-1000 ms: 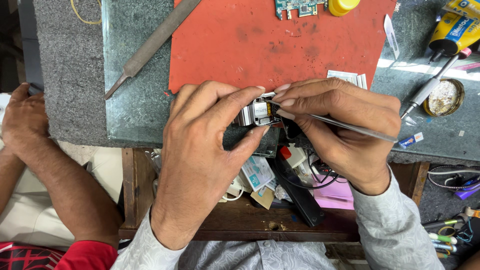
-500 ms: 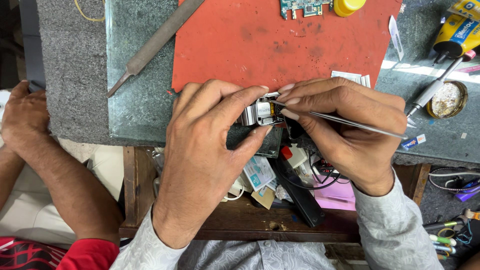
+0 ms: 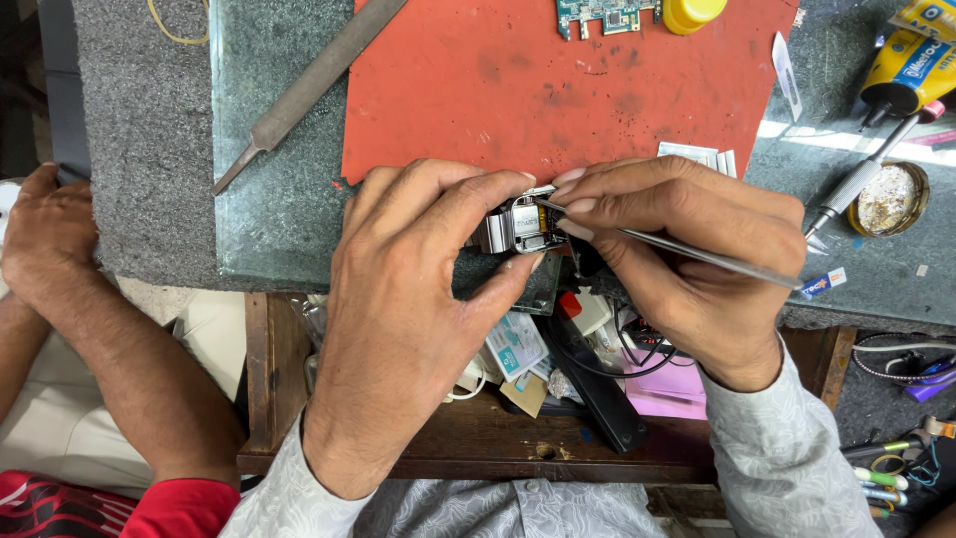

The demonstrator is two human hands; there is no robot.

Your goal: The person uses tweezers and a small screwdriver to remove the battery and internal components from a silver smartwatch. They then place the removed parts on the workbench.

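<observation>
Hardly anything has shifted since the earlier frame: both hands stay locked together at the near edge of the red mat (image 3: pixel 558 90). Left hand (image 3: pixel 418 299) pinches the small metal component (image 3: pixel 520 227) between thumb and fingers, just off that mat's near edge. Right hand (image 3: pixel 687 249) is closed on thin tweezers (image 3: pixel 687 249), their tip touching the component. It looks light, rigid and delicate, best gripped by its side edges. Left of the mat lies a metal file (image 3: pixel 309 85); another person's hand (image 3: pixel 45 234) rests farther left.
</observation>
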